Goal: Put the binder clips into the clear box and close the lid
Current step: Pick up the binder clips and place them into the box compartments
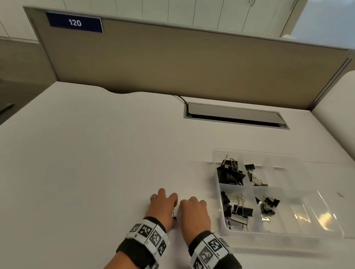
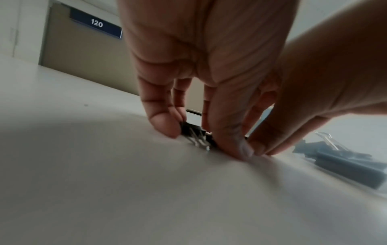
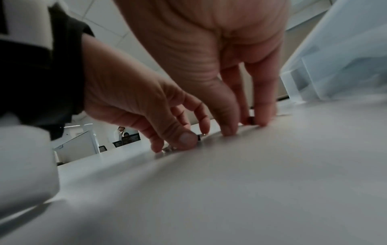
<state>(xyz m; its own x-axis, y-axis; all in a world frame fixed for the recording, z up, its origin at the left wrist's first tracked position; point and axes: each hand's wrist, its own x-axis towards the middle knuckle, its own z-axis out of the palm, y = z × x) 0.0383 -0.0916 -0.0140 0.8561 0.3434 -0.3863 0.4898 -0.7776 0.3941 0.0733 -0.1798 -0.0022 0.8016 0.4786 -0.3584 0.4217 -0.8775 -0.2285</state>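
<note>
Pinched between fingertips (image 2: 165,127) of the left hand (image 1: 162,205): a small black metal binder clip with silver wire handles (image 2: 195,135). Lies flat on the white table top (image 1: 84,169), not yet lifted. Held from two sides, one digit at each end of the black body, with the wire handles pointing back toward the wrist.

Just beside it, touching the table with straight, downward-pointing fingers: the right hand (image 1: 195,212). Cannot tell whether grasping anything. Shows only a small dark speck among its fingertips in the right wrist view, too blurred to name.

Probably light, stiff and springy. Smooth painted steel, so apt to skid out of a shallow pinch against the slick table. Best taken across the folded black body, at its two ends, as here, rather than by the wire loops, which likely swing loose. Nothing fragile; should survive a short drop.

To the right of both hands, near but apart: the clear plastic box with divided compartments (image 1: 218,192). Already holds loose black clips (image 1: 230,174) in four compartments. Has its clear lid (image 1: 319,213) open, seemingly folded out flat to the right.

Calls for a lift, a short carry rightward over the near wall, then a release.
</note>
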